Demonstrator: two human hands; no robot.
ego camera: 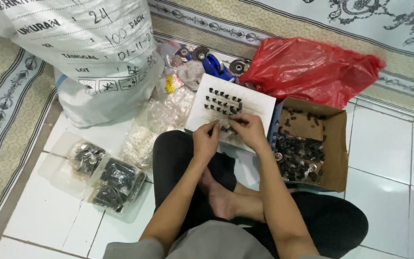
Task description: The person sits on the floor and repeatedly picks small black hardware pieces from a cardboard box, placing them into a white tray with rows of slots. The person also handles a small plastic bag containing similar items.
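Note:
I sit cross-legged on a white tiled floor. My left hand [205, 140] and my right hand [249, 130] meet over the near edge of a white board [255, 103] resting in front of my knees. Both hands pinch small black parts [224, 127] between their fingertips. Several more small black parts [222, 102] stand in rows on the board, just beyond my fingers. What exactly sits between my fingers is partly hidden.
A cardboard box [336, 144] of black parts stands to my right. A red plastic bag [307, 69] lies behind it. A large white woven sack [82, 52] is at the back left. Clear bags of packed parts [116, 184] lie by my left knee. Loose clear bags [156, 120] lie beside the board.

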